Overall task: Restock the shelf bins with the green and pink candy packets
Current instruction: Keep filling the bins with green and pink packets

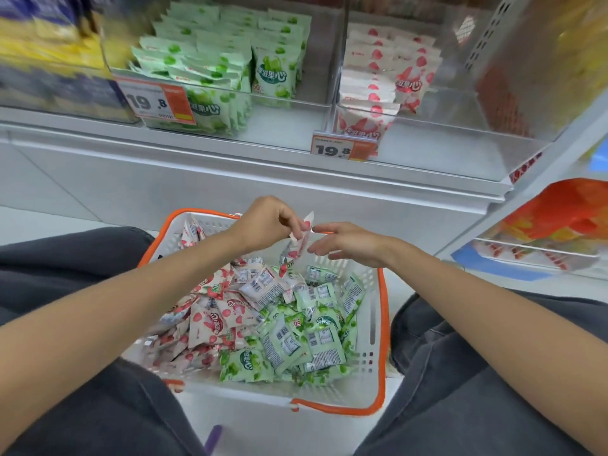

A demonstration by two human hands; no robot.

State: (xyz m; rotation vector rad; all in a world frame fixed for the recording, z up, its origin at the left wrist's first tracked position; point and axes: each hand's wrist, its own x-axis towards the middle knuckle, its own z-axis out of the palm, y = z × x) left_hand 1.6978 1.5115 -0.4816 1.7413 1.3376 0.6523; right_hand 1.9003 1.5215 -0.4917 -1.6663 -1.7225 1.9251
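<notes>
A white basket (373,327) with an orange rim sits on the floor between my knees, holding several pink packets (210,324) on its left and green packets (312,337) on its right. My left hand (266,222) pinches one pink packet (297,243) above the basket's far end. Just to the right of that packet is my right hand (345,241), fingers straight and relaxed, fingertips near the packet. On the shelf above, a clear bin of green packets (217,67) stands to the left of a clear bin of pink packets (385,77).
Price tags reading 19.8 (154,102) (342,148) hang on the bin fronts. Yellow and blue goods (49,60) fill the bin at far left. A lower side shelf at right holds orange packs (566,212). My dark-trousered legs flank the basket.
</notes>
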